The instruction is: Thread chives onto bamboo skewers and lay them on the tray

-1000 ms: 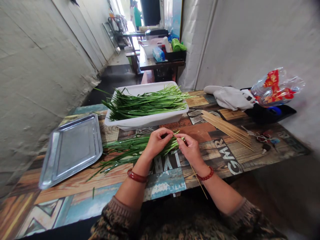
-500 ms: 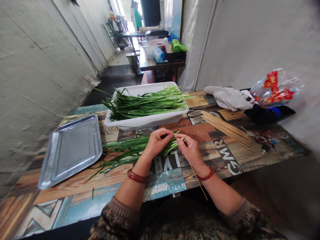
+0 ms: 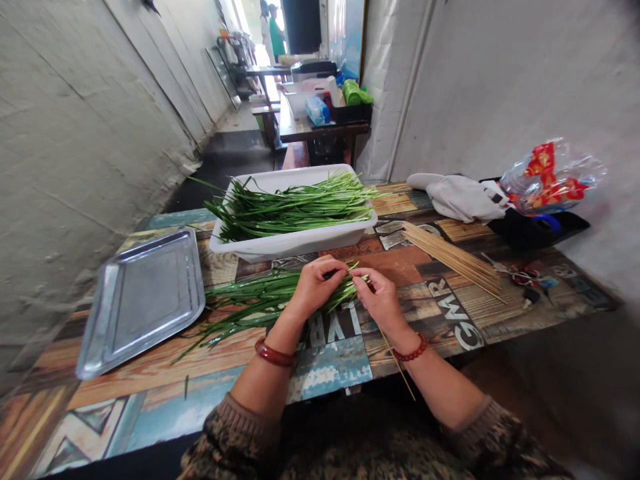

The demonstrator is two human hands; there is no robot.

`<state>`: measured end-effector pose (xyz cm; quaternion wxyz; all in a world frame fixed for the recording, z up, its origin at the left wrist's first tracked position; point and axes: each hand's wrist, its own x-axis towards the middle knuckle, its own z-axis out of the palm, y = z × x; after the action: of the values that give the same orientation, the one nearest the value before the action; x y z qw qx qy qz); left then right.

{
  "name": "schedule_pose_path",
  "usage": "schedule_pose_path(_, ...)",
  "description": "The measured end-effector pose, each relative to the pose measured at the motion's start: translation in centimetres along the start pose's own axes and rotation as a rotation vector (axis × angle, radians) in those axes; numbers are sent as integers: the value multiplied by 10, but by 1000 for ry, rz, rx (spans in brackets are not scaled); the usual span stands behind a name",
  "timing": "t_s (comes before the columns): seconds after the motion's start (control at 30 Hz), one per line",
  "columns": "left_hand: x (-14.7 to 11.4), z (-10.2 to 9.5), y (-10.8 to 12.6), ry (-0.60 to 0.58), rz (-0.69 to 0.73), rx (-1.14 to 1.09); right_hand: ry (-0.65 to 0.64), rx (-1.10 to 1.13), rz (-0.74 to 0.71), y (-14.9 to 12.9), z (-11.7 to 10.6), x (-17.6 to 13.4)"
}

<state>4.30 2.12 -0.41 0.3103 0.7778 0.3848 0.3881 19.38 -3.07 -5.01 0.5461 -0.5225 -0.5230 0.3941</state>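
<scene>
Loose garlic chives (image 3: pixel 250 298) lie across the table, their dark leaves to the left and pale stem ends under my fingers. My left hand (image 3: pixel 316 283) pinches a few of the chive stems near their cut ends. Opposite it, my right hand (image 3: pixel 380 299) is closed, thumb against fingers, at the same stem ends. A thin bamboo skewer (image 3: pixel 397 363) runs out below my right palm toward the table's front edge; its tip is hidden by the fingers. Behind my hands, more chives (image 3: pixel 295 207) fill a white plastic tub (image 3: pixel 295 248).
A metal tray (image 3: pixel 150 300) lies on the left of the patterned table (image 3: pixel 330 363). Several bamboo skewers (image 3: pixel 453 260) lie at the right, near scissors (image 3: pixel 515 271), a pale cap (image 3: pixel 460 195) and a plastic bag (image 3: pixel 547 177). Two people (image 3: pixel 275 33) stand far back.
</scene>
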Motion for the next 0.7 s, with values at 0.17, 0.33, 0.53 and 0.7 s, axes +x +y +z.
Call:
schedule_pose_path(0.17, 0, 0, 0, -1, 19, 15, 6, 57, 3, 0, 2, 0)
schedule_pose_path(0.33, 0, 0, 0, 13, 2, 47, 26, 81, -29, -4, 3, 0)
schedule_pose_path(0.53, -1, 1, -1, 15, -37, 34, 21, 30, -78, -7, 2, -2)
schedule_pose_path(0.7, -1, 2, -2, 31, -83, 8, 31, 49, -61, -5, 3, -1)
